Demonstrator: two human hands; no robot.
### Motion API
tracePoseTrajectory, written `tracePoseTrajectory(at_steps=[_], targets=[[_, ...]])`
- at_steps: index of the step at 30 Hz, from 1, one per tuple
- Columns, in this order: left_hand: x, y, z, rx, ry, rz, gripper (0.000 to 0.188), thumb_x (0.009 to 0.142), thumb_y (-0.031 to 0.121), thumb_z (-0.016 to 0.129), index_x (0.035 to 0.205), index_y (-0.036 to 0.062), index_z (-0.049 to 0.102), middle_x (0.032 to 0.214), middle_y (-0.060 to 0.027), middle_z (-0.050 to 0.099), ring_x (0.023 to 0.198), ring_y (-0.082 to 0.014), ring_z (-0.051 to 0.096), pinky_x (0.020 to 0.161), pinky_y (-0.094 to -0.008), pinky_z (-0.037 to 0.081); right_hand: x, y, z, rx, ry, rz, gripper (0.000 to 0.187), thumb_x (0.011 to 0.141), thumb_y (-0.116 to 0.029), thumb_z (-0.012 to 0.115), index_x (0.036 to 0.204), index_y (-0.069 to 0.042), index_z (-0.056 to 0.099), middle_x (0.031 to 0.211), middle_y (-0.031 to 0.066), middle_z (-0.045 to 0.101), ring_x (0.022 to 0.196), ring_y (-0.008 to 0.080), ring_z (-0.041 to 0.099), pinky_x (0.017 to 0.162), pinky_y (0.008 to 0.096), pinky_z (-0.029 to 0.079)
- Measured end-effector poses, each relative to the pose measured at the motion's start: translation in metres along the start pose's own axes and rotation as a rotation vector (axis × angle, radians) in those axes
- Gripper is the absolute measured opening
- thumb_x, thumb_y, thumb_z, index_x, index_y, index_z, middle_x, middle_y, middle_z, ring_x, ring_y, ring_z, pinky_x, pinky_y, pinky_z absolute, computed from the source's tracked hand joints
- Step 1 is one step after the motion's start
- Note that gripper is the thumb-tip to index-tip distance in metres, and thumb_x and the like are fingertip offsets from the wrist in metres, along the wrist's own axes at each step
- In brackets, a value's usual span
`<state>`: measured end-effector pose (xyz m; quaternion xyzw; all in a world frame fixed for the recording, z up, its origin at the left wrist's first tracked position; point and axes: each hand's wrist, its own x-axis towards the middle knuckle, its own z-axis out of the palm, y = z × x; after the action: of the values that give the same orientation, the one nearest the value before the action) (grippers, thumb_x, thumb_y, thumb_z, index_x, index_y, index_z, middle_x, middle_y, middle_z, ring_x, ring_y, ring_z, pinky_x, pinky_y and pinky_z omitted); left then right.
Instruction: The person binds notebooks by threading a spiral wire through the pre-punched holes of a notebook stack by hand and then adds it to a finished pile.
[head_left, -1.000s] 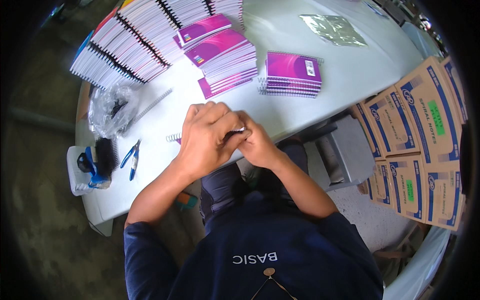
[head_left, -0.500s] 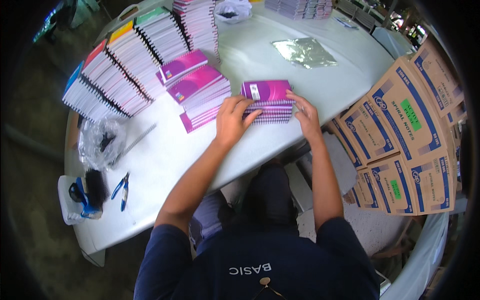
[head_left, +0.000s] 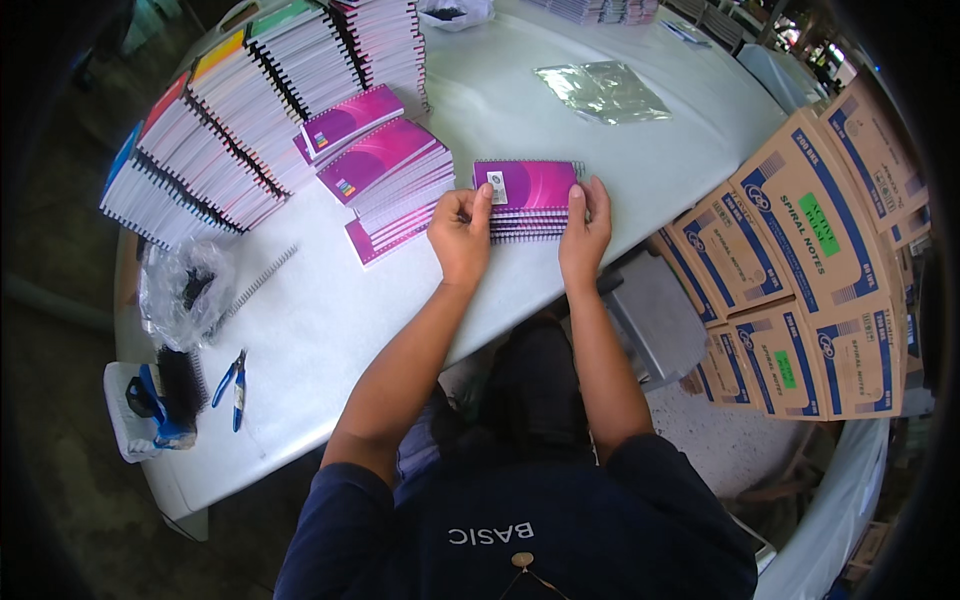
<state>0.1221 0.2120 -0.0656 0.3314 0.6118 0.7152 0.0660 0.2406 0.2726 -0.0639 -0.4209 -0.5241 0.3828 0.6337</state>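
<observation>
A small stack of purple spiral notebooks (head_left: pixel 528 186) lies before me on the white table, its coiled edges showing along the near side. My left hand (head_left: pixel 462 232) grips the stack's left end, thumb on the top cover beside a white label. At the other end my right hand (head_left: pixel 585 230) is closed round the stack, its thumb upright against the top cover. Just left of my hands, more purple notebooks (head_left: pixel 385 170) lean in a fanned pile, some covers up and some page edges showing.
Tall stacks of spiral-bound notebooks (head_left: pixel 215 135) stand at the far left. Blue-handled pliers (head_left: pixel 234 388), a loose wire coil (head_left: pixel 262 280), a clear plastic bag (head_left: pixel 190 285) and a white container (head_left: pixel 128 418) lie nearer. A clear plastic sleeve (head_left: pixel 605 92) rests farther back. Cardboard boxes (head_left: pixel 790 240) are piled at right.
Both my hands have shifted from over the stack's top and sides to gripping its two ends, thumbs up. The right hand has come lower and closer in; the view has shifted slightly.
</observation>
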Motion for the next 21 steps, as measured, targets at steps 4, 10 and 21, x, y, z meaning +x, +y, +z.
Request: tracePoseTrajectory(at_steps=[4, 10, 21], targets=[[0.000, -0.002, 0.004, 0.032, -0.020, 0.006, 0.026, 0.088, 0.024, 0.063, 0.092, -0.0012, 0.059, 0.083, -0.0074, 0.056, 0.074, -0.0135, 0.050, 0.069, -0.0272, 0.043, 0.006, 0.004, 0.009, 0.000, -0.028, 0.046, 0.043, 0.095, -0.029, 0.051, 0.116, 0.008, 0.057, 0.111, 0.0194, 0.062, 0.104, 0.0217, 0.059, 0.091, 0.0301, 0.043], [-0.009, 0.015, 0.011, -0.035, -0.055, -0.130, 0.037, 0.093, 0.029, 0.055, 0.107, -0.0047, 0.062, 0.096, -0.0164, 0.066, 0.087, -0.0176, 0.061, 0.078, -0.0288, 0.047, 0.007, 0.015, 0.005, -0.016, 0.044, -0.011, 0.036, 0.093, -0.018, 0.047, 0.117, 0.007, 0.057, 0.108, 0.0180, 0.064, 0.101, 0.0221, 0.060, 0.089, 0.0306, 0.044], [0.005, 0.013, -0.005, 0.054, -0.021, -0.151, 0.033, 0.091, 0.030, 0.059, 0.093, -0.0030, 0.060, 0.082, -0.0147, 0.065, 0.075, -0.0176, 0.060, 0.070, -0.0306, 0.048, -0.023, -0.008, 0.015, -0.110, 0.062, 0.086, 0.033, 0.092, -0.016, 0.048, 0.117, 0.005, 0.050, 0.114, 0.0200, 0.059, 0.104, 0.0260, 0.057, 0.090, 0.0337, 0.043]])
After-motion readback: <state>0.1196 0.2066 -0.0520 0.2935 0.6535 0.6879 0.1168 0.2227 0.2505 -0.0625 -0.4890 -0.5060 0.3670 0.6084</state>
